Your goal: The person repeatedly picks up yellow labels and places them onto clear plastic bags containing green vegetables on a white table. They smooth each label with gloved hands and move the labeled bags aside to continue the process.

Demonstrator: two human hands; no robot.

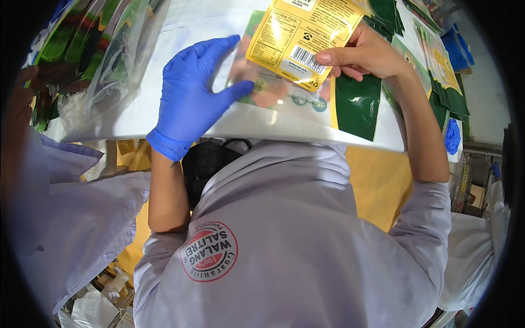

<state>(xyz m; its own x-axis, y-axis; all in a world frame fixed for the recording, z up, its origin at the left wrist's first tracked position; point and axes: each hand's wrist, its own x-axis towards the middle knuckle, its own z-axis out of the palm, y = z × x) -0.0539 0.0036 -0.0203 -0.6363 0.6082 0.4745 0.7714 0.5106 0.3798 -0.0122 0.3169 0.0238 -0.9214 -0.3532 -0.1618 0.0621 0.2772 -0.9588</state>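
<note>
My left hand (197, 88), in a blue disposable glove, is held with thumb and fingers apart and nothing between them. Its thumb tip overlaps the left part of a flat, partly clear plastic pouch (268, 96) on the white table. In my bare right hand (369, 55) is a yellow printed plastic pouch (272, 41), pinched near its lower right corner with the thumb on top. Nutrition text and a barcode face up on it. It is raised and tilted over the clear pouch, hiding part of it. A dark green pouch panel (357, 104) lies below my right hand.
Green printed pouches (65, 41) and a clear plastic bag (119, 53) crowd the left. Stacked pouches (445, 78), a crumpled blue glove (453, 137) and a blue container (457, 49) are at right. Another person's sleeve (90, 213) and hand are close on the left.
</note>
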